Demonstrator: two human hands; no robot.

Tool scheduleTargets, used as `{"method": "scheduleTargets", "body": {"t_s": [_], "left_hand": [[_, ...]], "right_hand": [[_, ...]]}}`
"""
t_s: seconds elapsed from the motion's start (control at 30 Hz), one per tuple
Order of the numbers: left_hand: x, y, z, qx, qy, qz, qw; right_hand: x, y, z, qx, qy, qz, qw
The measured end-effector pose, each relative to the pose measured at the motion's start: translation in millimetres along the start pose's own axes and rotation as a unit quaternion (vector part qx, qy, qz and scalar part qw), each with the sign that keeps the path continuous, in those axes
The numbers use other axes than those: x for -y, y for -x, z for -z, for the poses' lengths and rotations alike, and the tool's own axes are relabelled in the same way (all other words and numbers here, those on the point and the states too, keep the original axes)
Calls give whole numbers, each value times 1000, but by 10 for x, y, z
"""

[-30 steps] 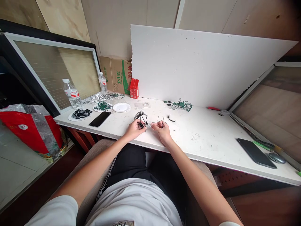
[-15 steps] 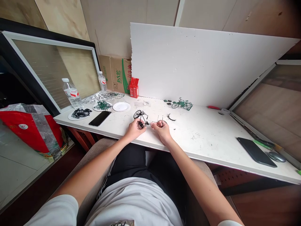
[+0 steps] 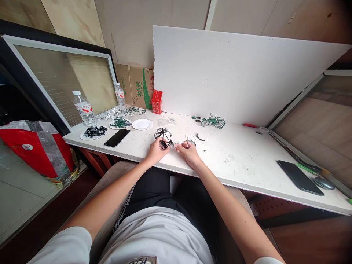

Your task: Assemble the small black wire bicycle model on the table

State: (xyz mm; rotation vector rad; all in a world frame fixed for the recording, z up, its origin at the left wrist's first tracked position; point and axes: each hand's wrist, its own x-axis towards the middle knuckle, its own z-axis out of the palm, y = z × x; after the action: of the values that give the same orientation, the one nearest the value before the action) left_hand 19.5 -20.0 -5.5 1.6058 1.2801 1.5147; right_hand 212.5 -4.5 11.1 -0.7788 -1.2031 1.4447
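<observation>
Near the table's front edge, my left hand [image 3: 157, 150] is closed round the lower part of a black model bicycle [image 3: 165, 136]. One spoked wheel of it points up and away from me. My right hand [image 3: 188, 151] pinches a small thin part [image 3: 173, 146] close against the bicycle's right side; its exact kind is too small to make out. Just beyond my right fingers lies a loose spoked wheel [image 3: 192, 142], partly hidden by them. A curved black piece [image 3: 200, 137] rests farther right. Behind it stands a green model bicycle [image 3: 213, 121] with several small dark pieces beside it.
On the left are plates of black parts [image 3: 95, 132] and green parts [image 3: 120, 123], a bare white plate [image 3: 142, 124], a phone [image 3: 117, 138] and water bottles [image 3: 84, 109]. A red box [image 3: 157, 102] stands at the back. Another phone [image 3: 299, 177] and a mouse [image 3: 323, 183] lie right.
The black bicycle has shifted slightly left and tilted a little in my left hand. My right hand has moved slightly, showing more of the loose wheel behind it.
</observation>
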Motion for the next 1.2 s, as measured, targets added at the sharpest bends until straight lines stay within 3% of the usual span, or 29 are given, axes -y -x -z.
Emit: {"method": "scheduleTargets", "body": {"t_s": [0.37,0.53,0.93,1.2], "left_hand": [[105,-100,47,51,69,21,996],[83,-144,84,34,72,41,996],[76,-147,174,79,124,82,986],[21,-124,178,76,150,98,981]], "right_hand": [[86,37,-64,10,-14,-16,1000],[71,34,-54,16,-23,-14,999],[59,41,-47,34,-15,-31,999],[52,46,-49,47,3,-29,999]]}}
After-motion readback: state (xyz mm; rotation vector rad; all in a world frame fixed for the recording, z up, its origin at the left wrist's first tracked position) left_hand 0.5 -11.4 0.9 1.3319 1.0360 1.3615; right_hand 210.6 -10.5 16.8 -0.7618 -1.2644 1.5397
